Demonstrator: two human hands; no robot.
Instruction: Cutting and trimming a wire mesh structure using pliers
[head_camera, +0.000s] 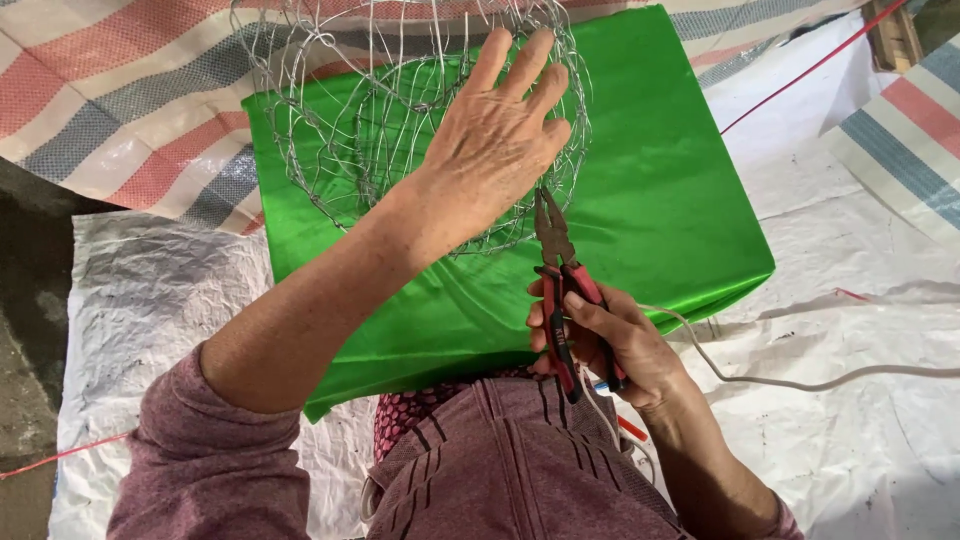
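The left hand (495, 140) is pressing, fingers spread flat, on the light, springy rounded silver wire-mesh frame (400, 110) lying on the shiny green cloth (650, 200), best held at its rim, while the right hand (600, 340) is closing its grip on red-handled pliers (562, 290).

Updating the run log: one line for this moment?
left hand: flat on wire frame | right hand: holds red-handled pliers, nose at frame | under: green cloth
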